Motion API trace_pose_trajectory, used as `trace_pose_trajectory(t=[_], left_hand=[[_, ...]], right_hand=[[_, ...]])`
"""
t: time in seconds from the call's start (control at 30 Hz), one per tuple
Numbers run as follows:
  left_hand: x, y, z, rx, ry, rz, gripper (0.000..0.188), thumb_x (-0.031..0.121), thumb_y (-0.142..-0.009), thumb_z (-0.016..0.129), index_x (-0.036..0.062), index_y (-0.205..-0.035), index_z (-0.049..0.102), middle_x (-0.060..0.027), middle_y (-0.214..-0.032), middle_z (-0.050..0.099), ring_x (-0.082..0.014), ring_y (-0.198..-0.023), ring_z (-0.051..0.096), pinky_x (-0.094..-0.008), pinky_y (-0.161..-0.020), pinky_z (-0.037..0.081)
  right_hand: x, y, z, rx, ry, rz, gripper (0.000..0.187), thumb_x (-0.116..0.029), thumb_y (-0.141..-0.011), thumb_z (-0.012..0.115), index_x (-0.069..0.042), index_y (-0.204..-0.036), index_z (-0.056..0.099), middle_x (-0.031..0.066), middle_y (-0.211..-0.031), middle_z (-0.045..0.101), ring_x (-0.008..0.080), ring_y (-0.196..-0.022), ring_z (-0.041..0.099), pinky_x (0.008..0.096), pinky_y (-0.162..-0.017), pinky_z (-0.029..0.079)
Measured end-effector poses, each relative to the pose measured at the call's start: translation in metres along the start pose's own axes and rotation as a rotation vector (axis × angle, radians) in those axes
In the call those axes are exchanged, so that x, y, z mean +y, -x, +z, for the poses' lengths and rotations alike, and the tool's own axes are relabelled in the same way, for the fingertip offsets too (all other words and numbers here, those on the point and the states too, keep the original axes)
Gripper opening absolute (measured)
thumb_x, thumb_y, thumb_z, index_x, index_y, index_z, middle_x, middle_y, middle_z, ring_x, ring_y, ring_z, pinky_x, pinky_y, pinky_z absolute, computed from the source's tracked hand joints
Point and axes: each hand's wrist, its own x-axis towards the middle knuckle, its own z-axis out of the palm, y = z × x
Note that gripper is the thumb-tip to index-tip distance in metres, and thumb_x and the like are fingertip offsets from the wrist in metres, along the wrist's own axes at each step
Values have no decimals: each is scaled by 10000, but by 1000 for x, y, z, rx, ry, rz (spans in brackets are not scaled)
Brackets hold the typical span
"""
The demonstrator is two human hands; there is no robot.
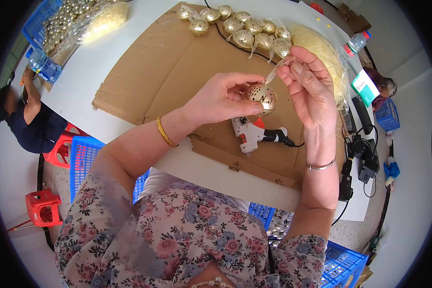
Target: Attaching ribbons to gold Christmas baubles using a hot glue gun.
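A round gold bauble (261, 99) with cut-out holes and dark lettering is gripped in my left hand (224, 96), its fingers and thumb around the ball's left side. From the ball's top rises a loop of pale sheer ribbon (272, 74). My right hand (310, 86) pinches the upper end of that ribbon between thumb and forefinger, holding it up and to the right. Below the bauble, a white and black glue gun (253, 135) lies on a brown cardboard sheet (168, 62).
Several finished-looking gold baubles (243, 38) with ribbons sit at the cardboard's far edge, beside a bag of pale yellow material (317, 50). A blue crate (38, 24) of small gold balls stands far left. Black cables and adapters (367, 161) lie at right. Two other people sit at the table's sides.
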Motion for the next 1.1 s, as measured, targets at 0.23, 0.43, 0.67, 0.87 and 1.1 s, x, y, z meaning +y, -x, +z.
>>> trace_pose_trajectory(t=[0.23,0.43,0.67,0.87,1.1], left_hand=[[0,2,3,-136,141,-3,502,3,-752,663,-58,-1205,454,-122,-1044,565,-149,-959,557,-275,-819,487],[12,4,4,-115,246,17,508,-53,-727,644,-56,-1202,461,-101,-1048,558,-170,-997,537,-289,-831,480],[14,0,3,-61,71,207,501,-80,-719,624,-45,-1195,471,-110,-1180,486,-186,-1063,500,-278,-820,493],[18,0,3,-63,133,221,479,-77,-717,616,-41,-1176,483,-115,-1179,486,-175,-1068,496,-272,-795,513],[7,-8,-18,227,-83,172,482,33,-672,712,-27,-1119,539,-67,-925,603,-98,-784,588,-239,-738,507]], right_hand=[[2,-3,-3,62,233,-51,213,51,-818,541,37,-1027,583,97,-902,621,164,-797,611,284,-751,523],[11,-7,-10,231,433,49,191,20,-825,555,24,-1012,592,72,-865,627,113,-708,595,221,-643,516],[18,-5,-17,218,555,247,129,8,-825,559,18,-944,607,56,-821,617,89,-671,570,190,-608,476],[31,-4,-21,84,553,301,116,-26,-829,566,-4,-926,623,30,-797,615,59,-643,529,197,-585,449],[22,-6,-16,100,850,298,184,-68,-846,566,-16,-1020,596,18,-834,613,72,-734,551,199,-657,456]])
